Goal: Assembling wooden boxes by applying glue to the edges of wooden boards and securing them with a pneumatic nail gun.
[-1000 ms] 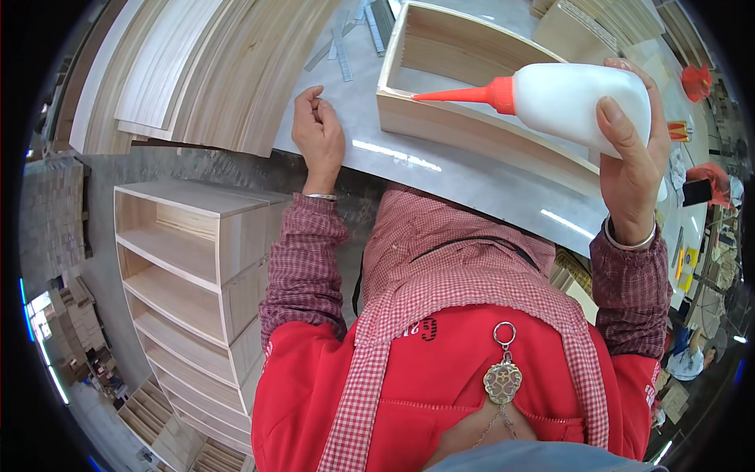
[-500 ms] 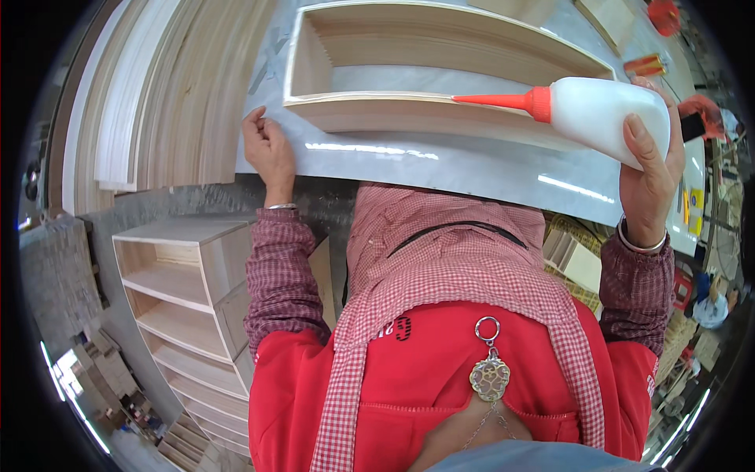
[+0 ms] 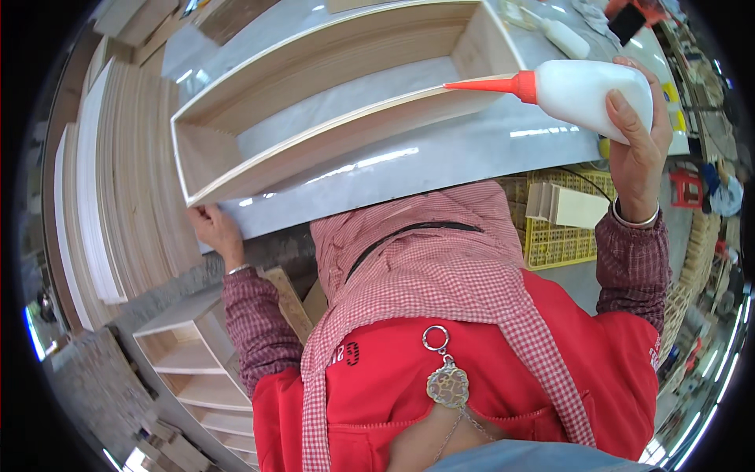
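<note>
A long, open rectangular wooden frame [image 3: 346,141] lies slantwise on the grey worktop. Its near left corner is where my left hand [image 3: 218,234] rests, fingers curled against the wood with their tips partly hidden. In my right hand [image 3: 641,149], thumb and fingers wrap round a white squeeze bottle [image 3: 590,94] with a red cap and a long red nozzle. The bottle is held on its side, nozzle pointing left. Its tip sits at the top edge of the frame's near long side, towards the right end; any liquid there is too small to make out.
Stacked wooden boards [image 3: 138,181] stand left of the frame. Below left is a wooden shelf unit [image 3: 189,354]. A yellow plastic crate [image 3: 562,245] with wooden pieces is at the table's right front. Another white bottle [image 3: 566,38] and a black object [image 3: 626,25] lie at the far right.
The view has turned, and the frame now slants up to the right. My left hand has come to the frame's near left corner. The nozzle sits further right along the near side.
</note>
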Action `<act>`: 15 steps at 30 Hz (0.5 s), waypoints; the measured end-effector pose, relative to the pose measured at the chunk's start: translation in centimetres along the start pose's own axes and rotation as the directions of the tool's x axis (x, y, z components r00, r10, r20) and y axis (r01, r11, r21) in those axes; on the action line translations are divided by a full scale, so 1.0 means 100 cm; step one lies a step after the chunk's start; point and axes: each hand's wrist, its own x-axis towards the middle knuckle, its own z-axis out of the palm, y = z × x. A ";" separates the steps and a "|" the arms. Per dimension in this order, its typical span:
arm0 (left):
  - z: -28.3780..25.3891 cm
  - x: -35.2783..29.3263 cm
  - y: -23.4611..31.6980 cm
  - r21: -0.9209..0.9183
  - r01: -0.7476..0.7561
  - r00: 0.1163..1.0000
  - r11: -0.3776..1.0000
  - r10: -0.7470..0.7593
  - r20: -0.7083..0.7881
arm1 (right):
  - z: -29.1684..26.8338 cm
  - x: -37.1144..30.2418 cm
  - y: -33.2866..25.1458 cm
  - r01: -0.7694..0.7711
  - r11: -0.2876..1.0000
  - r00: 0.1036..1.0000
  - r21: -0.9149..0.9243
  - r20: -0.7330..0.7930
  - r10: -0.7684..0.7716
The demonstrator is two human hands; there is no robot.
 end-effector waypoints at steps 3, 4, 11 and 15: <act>0.001 0.001 -0.002 0.028 0.016 1.000 0.999 -0.017 0.006 | -0.015 -0.005 0.005 0.044 0.998 0.994 0.050 -0.106 -0.039; 0.001 0.000 -0.002 0.018 0.002 1.000 1.000 -0.002 0.020 | -0.021 -0.007 0.007 0.042 0.998 0.991 0.042 -0.126 -0.037; -0.001 -0.003 0.004 -0.002 0.002 1.000 1.000 -0.002 0.029 | -0.054 -0.016 0.019 -0.018 1.000 0.977 0.003 -0.214 0.018; 0.005 -0.001 0.001 -0.011 -0.025 1.000 1.000 0.025 0.003 | -0.063 -0.017 0.025 -0.068 0.997 0.969 -0.032 -0.241 0.059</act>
